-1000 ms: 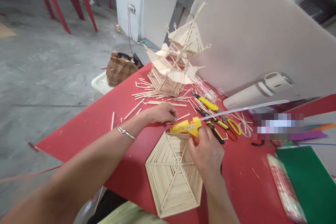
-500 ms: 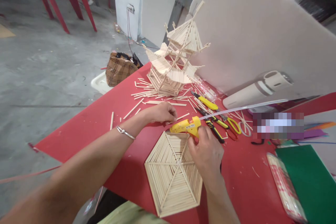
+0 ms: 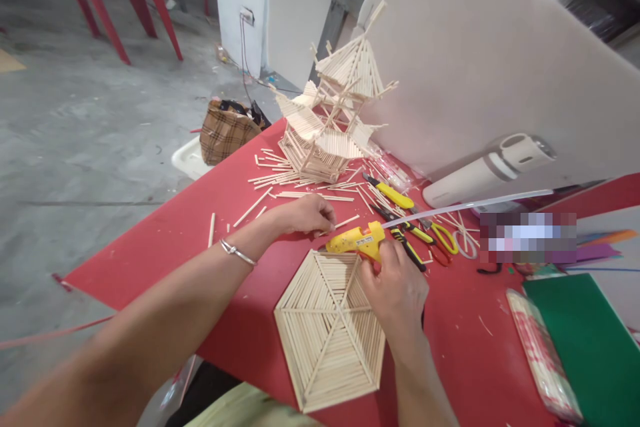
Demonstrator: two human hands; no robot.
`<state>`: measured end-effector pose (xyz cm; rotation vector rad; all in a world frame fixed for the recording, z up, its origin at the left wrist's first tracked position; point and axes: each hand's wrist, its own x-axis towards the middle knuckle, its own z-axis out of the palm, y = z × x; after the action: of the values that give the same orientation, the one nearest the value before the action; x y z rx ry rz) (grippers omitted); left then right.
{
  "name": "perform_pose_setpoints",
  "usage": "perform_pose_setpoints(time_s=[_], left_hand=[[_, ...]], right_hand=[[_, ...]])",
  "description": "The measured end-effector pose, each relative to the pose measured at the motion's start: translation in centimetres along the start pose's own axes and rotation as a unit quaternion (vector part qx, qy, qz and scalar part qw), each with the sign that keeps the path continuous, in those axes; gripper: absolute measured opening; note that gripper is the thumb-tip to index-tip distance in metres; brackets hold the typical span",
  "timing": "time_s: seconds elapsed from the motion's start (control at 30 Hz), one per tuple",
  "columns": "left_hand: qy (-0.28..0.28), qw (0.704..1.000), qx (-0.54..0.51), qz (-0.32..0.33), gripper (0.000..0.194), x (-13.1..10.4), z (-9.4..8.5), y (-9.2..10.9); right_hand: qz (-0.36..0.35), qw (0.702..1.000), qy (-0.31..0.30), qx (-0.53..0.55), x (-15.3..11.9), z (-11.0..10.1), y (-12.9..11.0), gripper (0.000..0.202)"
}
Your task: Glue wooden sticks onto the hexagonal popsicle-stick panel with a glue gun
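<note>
My left hand (image 3: 313, 215) is closed, thumb and fingers pinched around a thin wooden stick (image 3: 347, 221) that pokes out to the right just above the table. My right hand (image 3: 400, 283) grips the handle of a yellow glue gun (image 3: 356, 239), its nozzle pointing left, just below my left fingertips. A long clear glue stick (image 3: 465, 205) extends from the gun's back end. Beneath my right hand lies a flat hexagonal panel (image 3: 327, 340) of wooden sticks with spokes meeting at its centre; the hand covers part of its right side.
A tiered stick pagoda (image 3: 330, 127) stands at the back amid loose sticks (image 3: 275, 179). Right of it lie a yellow utility knife (image 3: 393, 195), pliers and scissors (image 3: 445, 238), and a pale tumbler (image 3: 470, 180). Packaged sticks (image 3: 543, 353) and a green sheet (image 3: 585, 340) lie at the right.
The glue gun and my right hand have shifted very slightly to the right. My left hand stays almost still, still pinching the stick.
</note>
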<state>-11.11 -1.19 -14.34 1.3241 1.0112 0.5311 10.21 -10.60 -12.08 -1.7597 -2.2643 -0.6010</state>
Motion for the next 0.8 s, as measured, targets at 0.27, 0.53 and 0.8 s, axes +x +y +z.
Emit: perform_pose_setpoints(time_s=[0.27, 0.53, 0.8], left_hand=[[-0.010, 1.000, -0.014, 0.008, 0.001, 0.2, -0.1, -0.2], [-0.014, 1.000, -0.008, 0.006, 0.002, 0.2, -0.1, -0.1], [-0.012, 1.000, 0.000, 0.011, 0.005, 0.1, -0.1, -0.1]], right_hand=[[0.003, 1.000, -0.007, 0.008, -0.1, 0.1, 0.7, 0.006], [0.007, 1.000, -0.011, 0.003, -0.4, 0.0, 1.4, 0.006], [0.020, 1.000, 0.004, -0.007, -0.8, 0.5, 2.2, 0.011]])
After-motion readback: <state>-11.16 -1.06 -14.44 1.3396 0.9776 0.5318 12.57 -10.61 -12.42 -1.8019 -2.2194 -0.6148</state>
